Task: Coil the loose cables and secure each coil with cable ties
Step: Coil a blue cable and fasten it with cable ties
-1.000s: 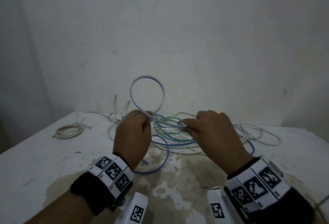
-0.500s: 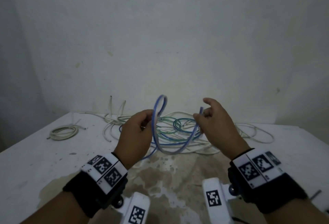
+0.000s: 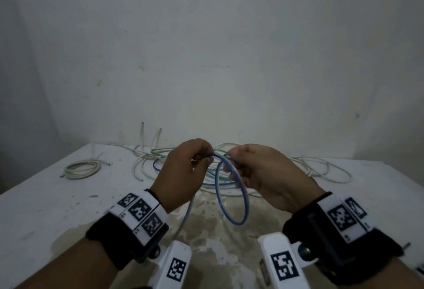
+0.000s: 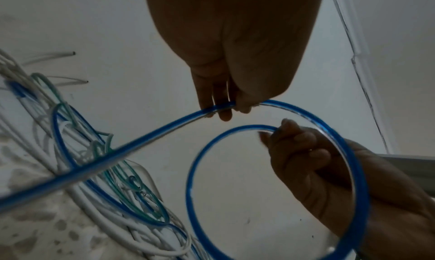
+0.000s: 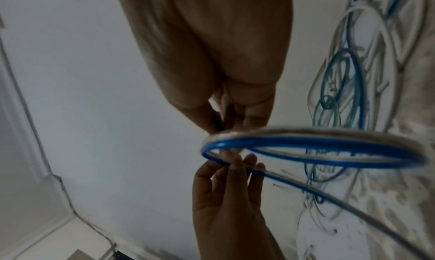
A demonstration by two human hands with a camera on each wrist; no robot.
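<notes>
We see both hands raised above the table [image 3: 46, 197]: the left hand [image 3: 183, 174] and right hand [image 3: 263, 174] each pinch the blue cable [image 3: 246, 199], whose loop hangs between them; more loose cables [image 3: 321, 169] lie tangled behind

White counter [image 3: 41, 208], speckled, with a brownish worn patch [image 3: 206, 231] at the near middle. Tangle of loose cables [image 3: 146, 162], white, green and blue, lies on it along the back by the wall; two white ends stick up. Small white coil [image 3: 81, 169] sits apart at back left.
</notes>
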